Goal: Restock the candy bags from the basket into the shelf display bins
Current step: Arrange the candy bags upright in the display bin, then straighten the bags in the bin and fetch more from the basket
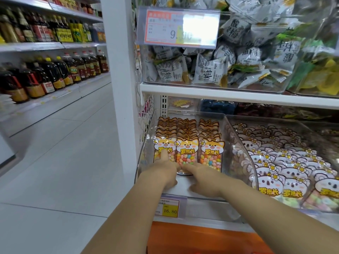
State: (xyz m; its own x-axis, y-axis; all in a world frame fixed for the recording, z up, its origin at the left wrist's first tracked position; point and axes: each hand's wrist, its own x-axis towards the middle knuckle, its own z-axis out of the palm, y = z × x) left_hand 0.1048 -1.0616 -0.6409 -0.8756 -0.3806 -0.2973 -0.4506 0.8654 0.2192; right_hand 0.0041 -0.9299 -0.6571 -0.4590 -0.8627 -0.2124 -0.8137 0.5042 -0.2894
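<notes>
Both our hands are in the left bin (146, 143), where the fox bags (211, 153) stand in three rows. The left hand (165, 176) presses a straight forefinger (163, 155) on the near left bag (159, 146), and the right hand (203, 182) sets its forefinger (187, 167) at the foot of the middle bag (187, 154), other fingers folded, gripping nothing. We judge that an uneven push could slide the near bags' feet into the bare gap at the near wall, so the rows slump or twist.

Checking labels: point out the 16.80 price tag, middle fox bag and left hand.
16.80 price tag (170, 208): head view, yellow panel.
middle fox bag (187, 144): head view, fox face.
left hand (164, 174): head view, back of hand.
</notes>
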